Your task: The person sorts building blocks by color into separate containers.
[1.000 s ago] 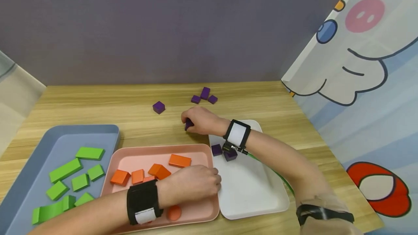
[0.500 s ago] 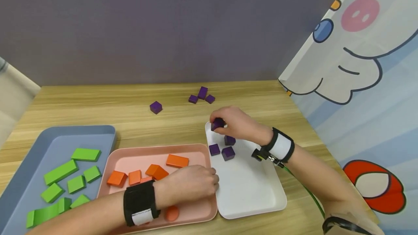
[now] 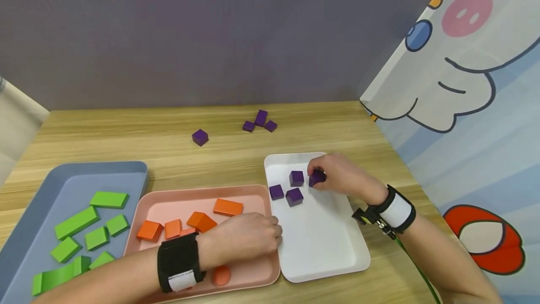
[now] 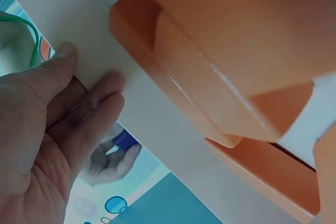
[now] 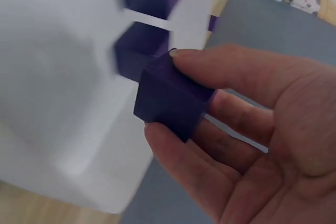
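Note:
My right hand [image 3: 342,178] pinches a purple block [image 5: 170,98] between thumb and fingers, low over the far part of the white tray [image 3: 322,247]. Beside it in that tray sit three more purple blocks, among them one cube [image 3: 294,197] nearest me. My left hand [image 3: 243,239] lies with loosely curled fingers over the right side of the pink tray [image 3: 249,283], fingertips right at the rim next to the white tray. Nothing shows between its thumb and fingers in the left wrist view. Orange blocks [image 3: 228,207] lie in the pink tray.
On the wooden table farther back are a lone purple cube [image 3: 200,137] and a small group of purple blocks [image 3: 261,117]. At left, a blue-grey tray [image 3: 143,172] holds several green blocks [image 3: 76,222]. A grey panel [image 3: 202,36] stands behind; a printed curtain [image 3: 476,154] hangs at right.
My right hand has carried the purple block from the table rightward to the white tray, uncovering the blocks lying there. My left hand stays in place.

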The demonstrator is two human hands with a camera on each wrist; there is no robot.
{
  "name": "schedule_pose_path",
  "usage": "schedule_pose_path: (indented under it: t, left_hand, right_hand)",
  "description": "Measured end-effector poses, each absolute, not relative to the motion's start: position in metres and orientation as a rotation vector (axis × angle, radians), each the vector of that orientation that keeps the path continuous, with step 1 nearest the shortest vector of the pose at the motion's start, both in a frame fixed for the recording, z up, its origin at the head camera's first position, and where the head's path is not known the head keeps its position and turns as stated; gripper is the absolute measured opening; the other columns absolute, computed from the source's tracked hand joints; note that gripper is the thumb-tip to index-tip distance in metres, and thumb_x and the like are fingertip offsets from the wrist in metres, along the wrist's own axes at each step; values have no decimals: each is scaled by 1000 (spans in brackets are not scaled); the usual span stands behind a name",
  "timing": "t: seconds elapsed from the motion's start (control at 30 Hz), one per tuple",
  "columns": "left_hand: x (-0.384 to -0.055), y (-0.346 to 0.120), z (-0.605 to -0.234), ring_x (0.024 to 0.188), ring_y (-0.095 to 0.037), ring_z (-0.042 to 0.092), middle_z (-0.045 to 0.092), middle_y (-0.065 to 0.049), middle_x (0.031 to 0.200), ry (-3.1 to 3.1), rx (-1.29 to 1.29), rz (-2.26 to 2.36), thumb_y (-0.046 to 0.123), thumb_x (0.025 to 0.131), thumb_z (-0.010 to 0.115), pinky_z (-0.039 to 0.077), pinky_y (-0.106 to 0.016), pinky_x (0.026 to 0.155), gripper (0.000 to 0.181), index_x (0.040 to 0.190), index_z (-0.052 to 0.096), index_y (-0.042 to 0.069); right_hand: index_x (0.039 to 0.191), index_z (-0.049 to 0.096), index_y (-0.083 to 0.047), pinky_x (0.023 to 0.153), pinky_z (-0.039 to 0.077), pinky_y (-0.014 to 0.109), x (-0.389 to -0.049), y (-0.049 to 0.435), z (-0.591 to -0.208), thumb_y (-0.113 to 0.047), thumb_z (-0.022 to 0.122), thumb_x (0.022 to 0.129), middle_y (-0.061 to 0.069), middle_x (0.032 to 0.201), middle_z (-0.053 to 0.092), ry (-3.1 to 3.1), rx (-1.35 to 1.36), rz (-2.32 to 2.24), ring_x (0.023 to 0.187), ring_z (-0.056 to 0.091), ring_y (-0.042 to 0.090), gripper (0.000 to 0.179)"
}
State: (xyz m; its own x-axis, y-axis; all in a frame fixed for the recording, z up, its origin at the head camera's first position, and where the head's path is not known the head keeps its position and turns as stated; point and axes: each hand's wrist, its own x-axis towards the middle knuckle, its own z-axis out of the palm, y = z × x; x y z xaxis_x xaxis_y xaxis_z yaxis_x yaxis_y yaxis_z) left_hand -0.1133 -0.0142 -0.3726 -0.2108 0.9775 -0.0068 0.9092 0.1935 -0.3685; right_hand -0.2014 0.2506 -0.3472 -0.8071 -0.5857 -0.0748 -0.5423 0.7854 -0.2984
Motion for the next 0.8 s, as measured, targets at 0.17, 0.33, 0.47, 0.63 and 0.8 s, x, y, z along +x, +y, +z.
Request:
schedule_pose_path:
  t: [0.17, 0.33, 0.47, 0.63, 0.8]
  left_hand:
    - [-114, -14, -373, 74, -1, 53, 64, 16, 82, -2233, -1806, 428, 23, 91, 68, 40, -10, 59, 11, 93, 71, 33]
    - [-114, -14, -373, 74, -2, 54, 64, 16, 82, -2223, -1799, 426, 23, 91, 67, 41, -11, 58, 10, 92, 71, 32]
    - [-114, -14, -373, 75, -1, 54, 64, 16, 82, -2226, -1801, 423, 23, 91, 67, 42, -11, 59, 11, 93, 71, 33]
    - [-114, -14, -374, 75, -1, 54, 64, 16, 82, -2212, -1792, 432, 23, 91, 67, 42, -11, 59, 11, 93, 71, 33]
    - [-114, -15, -374, 75, -1, 54, 63, 16, 81, -2196, -1781, 435, 23, 90, 67, 42, -11, 59, 11, 91, 71, 33]
  right_hand:
    - [89, 69, -13, 71, 49, 26, -200, 255, -362, -9, 83, 75, -4, 86, 69, 2768, -888, -393, 78, 58, 11, 20]
    - [86, 69, -14, 71, 49, 26, -197, 255, -372, -7, 84, 72, -5, 84, 68, 2766, -911, -405, 77, 57, 10, 22]
    - [87, 69, -15, 71, 49, 26, -196, 255, -376, -6, 84, 71, -5, 84, 69, 2775, -901, -415, 78, 57, 10, 23]
    - [87, 69, -14, 71, 48, 26, -196, 253, -377, -5, 83, 71, -4, 85, 69, 2769, -896, -413, 78, 57, 10, 23]
    - [88, 68, -14, 72, 49, 27, -196, 252, -377, -6, 84, 68, -4, 85, 68, 2767, -909, -374, 78, 57, 10, 27]
